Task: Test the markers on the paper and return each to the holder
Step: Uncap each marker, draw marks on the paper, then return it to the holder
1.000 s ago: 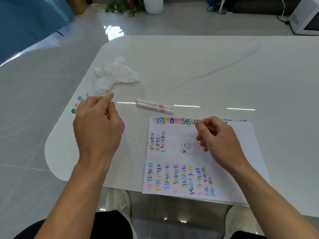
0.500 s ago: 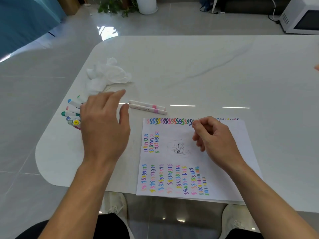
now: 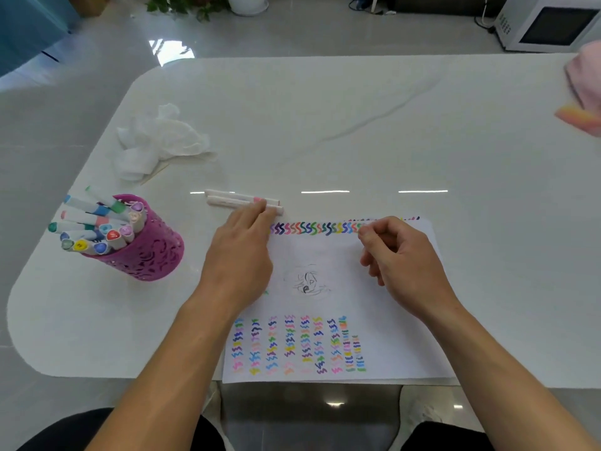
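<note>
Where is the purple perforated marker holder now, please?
Head view: the purple perforated marker holder stands near the white table's left edge, left of the left hand, nearer than the crumpled tissue.

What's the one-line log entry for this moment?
left hand: fingers straight, touching loose markers | right hand: curled, resting on paper | holder: standing, stored markers inside

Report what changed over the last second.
The left hand came away from the holder and moved right to the two loose markers above the paper; its fingers now touch the nearer one. The right hand stayed curled on the paper; holder and tissue stayed put.
</note>
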`<state>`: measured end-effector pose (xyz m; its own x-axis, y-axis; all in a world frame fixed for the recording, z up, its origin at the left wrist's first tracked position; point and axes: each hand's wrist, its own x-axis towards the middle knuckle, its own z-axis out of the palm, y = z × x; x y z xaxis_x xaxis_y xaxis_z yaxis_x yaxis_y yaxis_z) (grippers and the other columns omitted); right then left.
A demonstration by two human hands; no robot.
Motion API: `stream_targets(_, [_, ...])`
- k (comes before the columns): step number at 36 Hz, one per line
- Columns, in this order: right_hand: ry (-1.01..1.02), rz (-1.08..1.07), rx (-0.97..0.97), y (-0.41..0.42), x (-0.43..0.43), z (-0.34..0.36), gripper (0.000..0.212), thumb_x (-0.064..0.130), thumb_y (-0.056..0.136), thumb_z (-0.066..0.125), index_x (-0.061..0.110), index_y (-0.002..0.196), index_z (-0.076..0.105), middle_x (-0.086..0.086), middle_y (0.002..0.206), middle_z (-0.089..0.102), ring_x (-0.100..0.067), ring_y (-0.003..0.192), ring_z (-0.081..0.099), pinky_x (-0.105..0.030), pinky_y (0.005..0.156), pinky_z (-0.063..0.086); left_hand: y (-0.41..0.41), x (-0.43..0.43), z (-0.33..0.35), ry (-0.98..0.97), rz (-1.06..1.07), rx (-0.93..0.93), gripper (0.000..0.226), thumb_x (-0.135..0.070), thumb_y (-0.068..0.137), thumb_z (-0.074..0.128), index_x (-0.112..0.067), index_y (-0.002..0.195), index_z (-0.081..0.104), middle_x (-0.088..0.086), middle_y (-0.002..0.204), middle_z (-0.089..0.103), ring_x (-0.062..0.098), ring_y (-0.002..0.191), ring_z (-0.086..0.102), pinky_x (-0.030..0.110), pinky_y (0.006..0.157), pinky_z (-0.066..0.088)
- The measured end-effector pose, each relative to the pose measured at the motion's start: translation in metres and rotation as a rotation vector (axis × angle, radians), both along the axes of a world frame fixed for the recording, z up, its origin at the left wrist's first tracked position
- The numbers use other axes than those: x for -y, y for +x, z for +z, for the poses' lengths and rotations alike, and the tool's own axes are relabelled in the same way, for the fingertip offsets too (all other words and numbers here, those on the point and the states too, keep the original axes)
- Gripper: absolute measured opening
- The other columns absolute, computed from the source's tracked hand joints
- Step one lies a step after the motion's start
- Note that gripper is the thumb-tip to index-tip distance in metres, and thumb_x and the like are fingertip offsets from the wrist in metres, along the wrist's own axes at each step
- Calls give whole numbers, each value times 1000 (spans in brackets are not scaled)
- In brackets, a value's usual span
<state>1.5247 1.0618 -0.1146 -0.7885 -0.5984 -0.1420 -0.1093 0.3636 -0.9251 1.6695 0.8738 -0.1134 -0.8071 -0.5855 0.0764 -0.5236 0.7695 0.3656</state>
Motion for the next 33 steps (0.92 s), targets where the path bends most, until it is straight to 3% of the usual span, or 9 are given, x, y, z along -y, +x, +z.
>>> stream_targets(5, [18,-9,14,-6,-4,0,18,37,103,62,22,93,67,2,69,71,-7,56,60,-27,59,47,-8,1,-4,-64,34,-47,55,5,89,55,-12,142,53,7,142,51,31,130,44,41,103,37])
stream_targets(10, [39,15,27,-6,-6,-1,19,38,103,62,22,93,67,2,70,72,-5,57,60,-25,59,47,-9,2,-1,-109,104,-54,33,-6,91,64,-9,124,67,8,120,58,32,115,50,44,92,43])
stream_targets(15, [79,28,41,-5,-7,-3,24,38,101,64,20,85,66,2,71,72,-6,57,61,-32,63,52,-10,-2,2,-65,223,-111,23,-8,87,70,-12,110,72,6,111,61,29,109,49,45,83,49])
stream_targets(20, [88,33,32,-3,-7,-4,24,37,100,65,18,85,67,2,72,73,-5,60,63,-37,68,55,-11,-1,3,-84,266,-138,11,-12,87,73,-12,97,69,5,103,67,29,104,54,39,78,43])
stream_targets(24, [83,30,38,-4,-7,-5,23,36,100,64,18,86,67,2,72,73,-5,59,63,-33,65,54,-11,-2,2,-62,270,-140,10,-13,90,71,-13,99,68,4,100,69,27,103,55,34,73,39])
stream_targets(28, [85,38,46,-4,-7,-7,23,36,101,64,19,86,68,3,72,73,-6,59,63,-31,64,53,-11,-1,0,-59,242,-123,27,-4,93,63,-12,117,72,6,112,70,28,111,54,39,85,45])
stream_targets(33, [92,46,46,-4,-6,-8,23,36,101,63,19,87,68,3,72,73,-5,59,63,-27,63,51,-10,-1,0,-48,261,-124,25,-1,92,64,-12,111,75,6,107,68,27,110,52,40,84,47])
